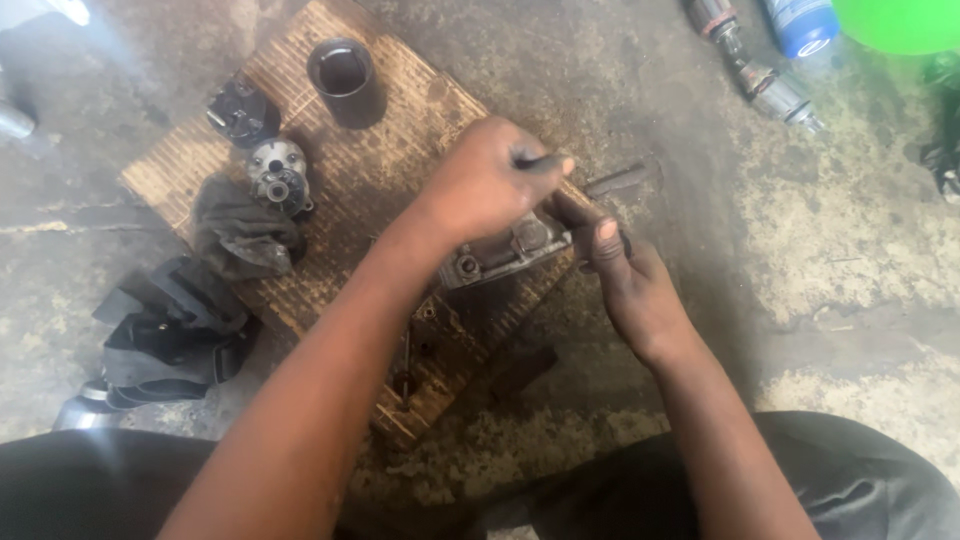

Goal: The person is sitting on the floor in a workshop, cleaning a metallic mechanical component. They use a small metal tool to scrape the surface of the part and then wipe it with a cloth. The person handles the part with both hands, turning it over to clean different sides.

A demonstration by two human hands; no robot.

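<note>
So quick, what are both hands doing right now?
Left hand: closed around a dark tool handle.
Right hand: gripping the grey metal part on the wooden board.

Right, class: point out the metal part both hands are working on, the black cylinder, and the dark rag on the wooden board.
metal part (505, 250): head view, its grey top face.
black cylinder (347, 82): head view, its side wall.
dark rag (243, 232): head view, its crumpled middle.
</note>
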